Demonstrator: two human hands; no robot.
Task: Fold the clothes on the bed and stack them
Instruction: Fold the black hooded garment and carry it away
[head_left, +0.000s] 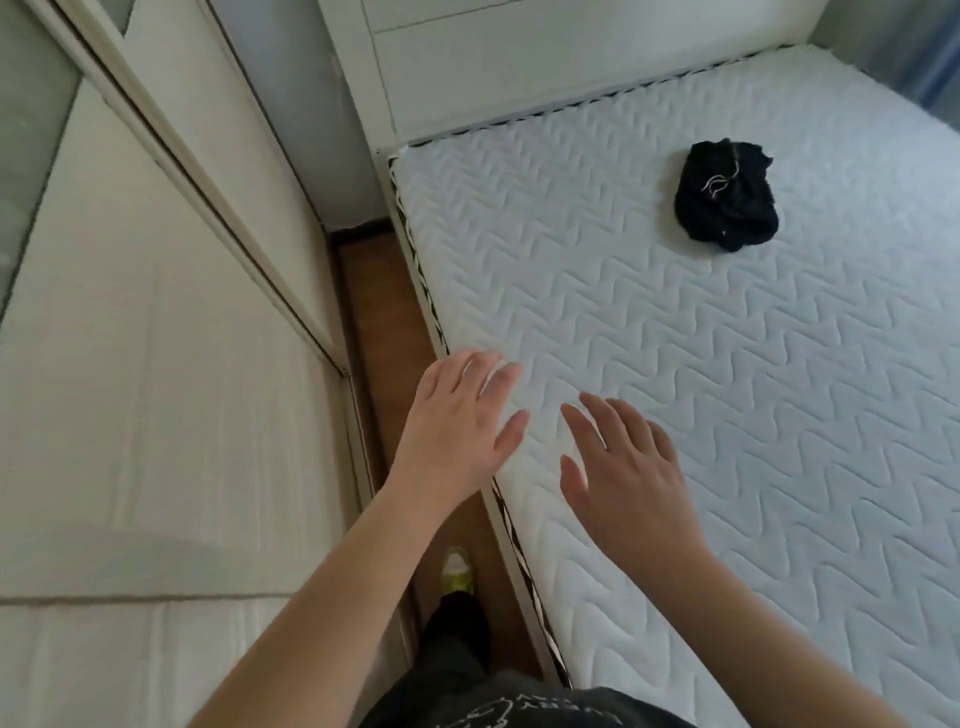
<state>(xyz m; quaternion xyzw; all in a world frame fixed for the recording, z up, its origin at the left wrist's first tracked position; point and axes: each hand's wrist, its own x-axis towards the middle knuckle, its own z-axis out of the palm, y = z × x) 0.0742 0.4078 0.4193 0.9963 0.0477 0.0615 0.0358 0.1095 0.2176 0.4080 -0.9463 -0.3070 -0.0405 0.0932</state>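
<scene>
White quilted bed takes up most of the view. Black bundled clothes sit far up it, well apart from both hands. Left hand and right hand hover near the bed's edge, fingers spread, holding nothing.

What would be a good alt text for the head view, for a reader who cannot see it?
Two open hands, left and right, reach over the near edge of a white quilted mattress, holding nothing. A crumpled black garment lies alone farther up the mattress, apart from both hands. White wardrobe doors stand to the left across a narrow strip of wooden floor.
</scene>
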